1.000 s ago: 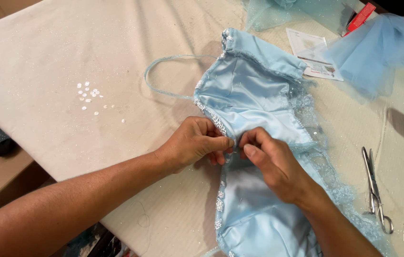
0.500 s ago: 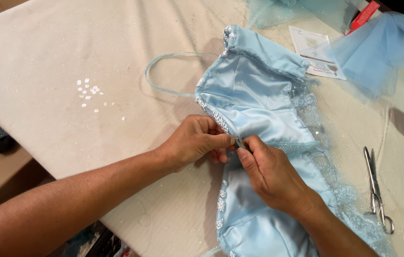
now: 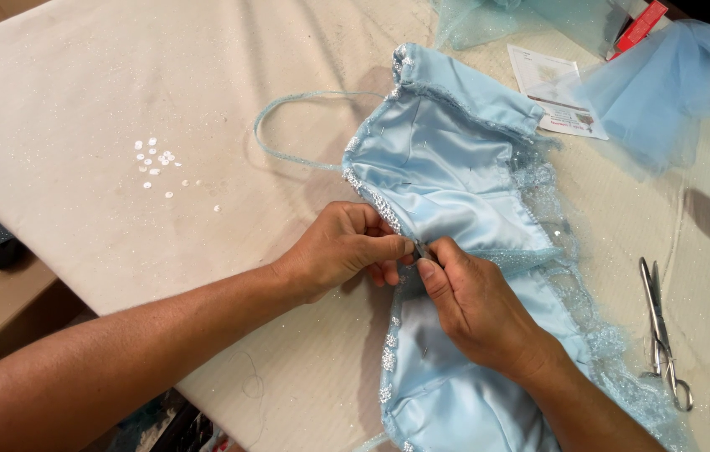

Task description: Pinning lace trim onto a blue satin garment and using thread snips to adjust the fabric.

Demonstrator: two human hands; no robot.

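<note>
Pinching the beaded edge of the blue satin garment [image 3: 447,176], both hands, left [image 3: 342,249] and right [image 3: 472,305], meet closed

The right hand [image 3: 476,305] has slid a little down and toward the left hand [image 3: 342,251] along the beaded edge of the blue satin garment [image 3: 447,176]. A second ago its fingertips sat just apart from the left thumb; now thumb and forefinger press right against the left fingertips, pinching something small and thin at the garment's edge. The left hand's thumb has flattened onto the trim. The garment's fold between the hands has tightened slightly.
</note>
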